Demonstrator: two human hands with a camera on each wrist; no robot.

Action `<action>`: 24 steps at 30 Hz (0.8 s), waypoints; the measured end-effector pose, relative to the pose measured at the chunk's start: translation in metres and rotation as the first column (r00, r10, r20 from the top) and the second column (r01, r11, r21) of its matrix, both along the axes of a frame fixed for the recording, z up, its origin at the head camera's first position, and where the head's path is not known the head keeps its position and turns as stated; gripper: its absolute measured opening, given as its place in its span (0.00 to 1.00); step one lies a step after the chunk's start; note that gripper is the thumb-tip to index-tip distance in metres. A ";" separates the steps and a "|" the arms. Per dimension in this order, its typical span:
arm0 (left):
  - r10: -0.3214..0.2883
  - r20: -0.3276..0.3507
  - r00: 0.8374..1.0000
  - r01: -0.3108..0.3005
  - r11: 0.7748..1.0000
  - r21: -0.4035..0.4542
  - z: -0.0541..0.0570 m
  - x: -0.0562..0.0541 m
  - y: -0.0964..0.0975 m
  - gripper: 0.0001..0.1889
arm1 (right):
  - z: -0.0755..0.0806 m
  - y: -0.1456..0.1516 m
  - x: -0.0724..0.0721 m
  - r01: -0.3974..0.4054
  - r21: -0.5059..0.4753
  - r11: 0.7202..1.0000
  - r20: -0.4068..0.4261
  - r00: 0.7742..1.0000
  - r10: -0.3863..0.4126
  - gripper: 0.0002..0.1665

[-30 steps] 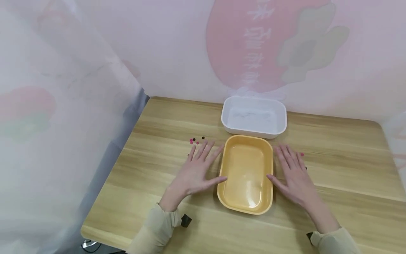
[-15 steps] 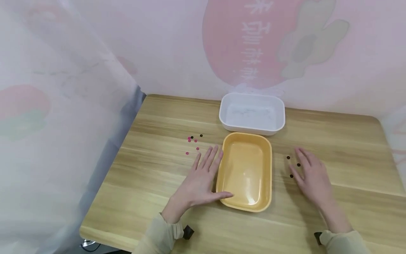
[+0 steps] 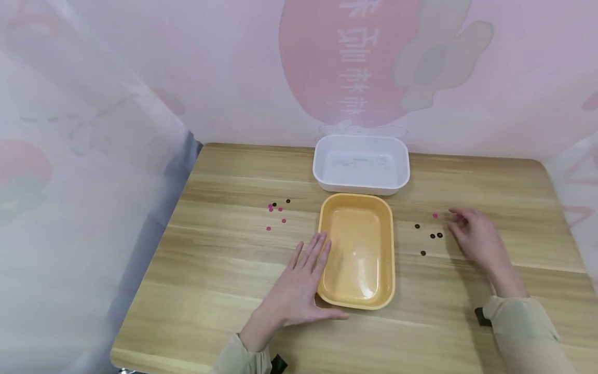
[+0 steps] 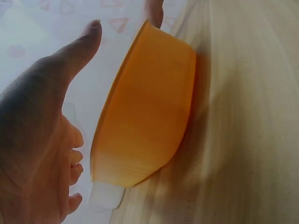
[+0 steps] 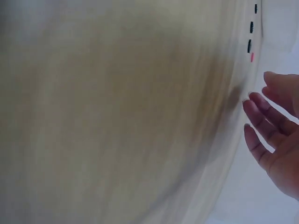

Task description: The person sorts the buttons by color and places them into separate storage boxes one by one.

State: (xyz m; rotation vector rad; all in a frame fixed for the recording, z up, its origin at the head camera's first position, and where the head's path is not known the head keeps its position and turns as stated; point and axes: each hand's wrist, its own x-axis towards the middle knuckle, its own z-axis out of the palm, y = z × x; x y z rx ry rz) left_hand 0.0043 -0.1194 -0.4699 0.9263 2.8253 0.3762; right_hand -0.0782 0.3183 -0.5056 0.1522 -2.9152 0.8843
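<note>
A yellow rectangular tray sits upright on the table in the head view. My left hand is spread at its left side, fingertips over the rim and thumb stretched out by the near end. The left wrist view shows the tray's outer wall beside the thumb. Right of the tray, my right hand hovers over the table with loosely bent fingers and nothing visible between them. Closest to it are a small pink disc and several small black discs. The right wrist view shows thumb and fingers apart.
A white rectangular tub stands just behind the yellow tray, near the table's back edge. Left of the tray lies a loose group of pink and black discs. A printed cloth wall rises behind the table.
My right hand has left the tray's right side and moved right, past the discs, its fingers bending. My left hand has slid towards the tray's near end. The head view has shifted slightly.
</note>
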 end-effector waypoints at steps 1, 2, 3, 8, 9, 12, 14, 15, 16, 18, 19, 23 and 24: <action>0.002 -0.001 1.000 -0.002 1.000 -0.008 -0.001 0.001 0.000 0.80 | -0.001 0.000 -0.003 -0.002 -0.009 1.000 -0.005 1.000 0.001 0.21; 0.004 -0.004 1.000 -0.004 1.000 -0.011 -0.001 0.003 0.001 0.81 | -0.002 0.000 -0.006 -0.004 -0.021 1.000 -0.009 1.000 0.004 0.20; 0.007 -0.011 1.000 -0.007 1.000 -0.017 -0.001 0.004 0.002 0.81 | -0.003 -0.001 -0.009 -0.005 -0.036 0.999 -0.008 1.000 0.004 0.18; 0.018 -0.063 0.998 -0.018 1.000 -0.010 -0.002 0.007 0.004 0.81 | -0.005 -0.004 -0.019 -0.021 -0.085 0.996 -0.003 1.000 0.021 0.13; 0.021 -0.072 0.997 -0.021 1.000 -0.007 -0.002 0.008 0.004 0.80 | -0.005 -0.005 -0.020 -0.025 -0.089 0.996 0.001 1.000 0.026 0.12; 0.026 -0.080 0.996 -0.027 1.000 -0.006 -0.004 0.010 0.003 0.81 | -0.006 -0.008 -0.022 -0.018 -0.089 0.996 0.025 0.999 0.021 0.10; 0.028 -0.077 0.997 -0.029 1.000 -0.007 -0.005 0.011 0.004 0.81 | -0.006 -0.009 -0.021 -0.007 -0.089 0.996 0.041 0.999 0.011 0.09; 0.028 -0.076 0.997 -0.029 1.000 -0.009 -0.006 0.012 0.004 0.81 | -0.007 -0.009 -0.021 -0.001 -0.090 0.996 0.048 0.999 0.006 0.09; 0.028 -0.071 0.997 -0.029 1.000 -0.008 -0.007 0.012 0.005 0.80 | -0.007 -0.008 -0.020 0.004 -0.094 0.996 0.055 0.998 0.001 0.08; 0.022 -0.063 0.998 -0.023 1.000 -0.006 -0.008 0.012 0.007 0.80 | -0.008 -0.006 -0.018 0.013 -0.104 0.995 0.066 0.998 -0.006 0.07; 0.019 -0.054 0.998 -0.020 1.000 -0.004 -0.009 0.012 0.009 0.80 | -0.008 -0.005 -0.016 0.019 -0.109 0.994 0.069 0.998 -0.011 0.06; 0.005 -0.027 1.000 -0.005 1.000 -0.009 -0.010 0.012 0.014 0.78 | -0.007 0.000 -0.007 0.040 -0.115 0.993 0.068 0.997 -0.033 0.05; 0.004 -0.024 1.000 -0.004 1.000 -0.012 -0.010 0.013 0.015 0.78 | -0.007 0.002 -0.005 0.045 -0.110 0.993 0.063 0.997 -0.039 0.04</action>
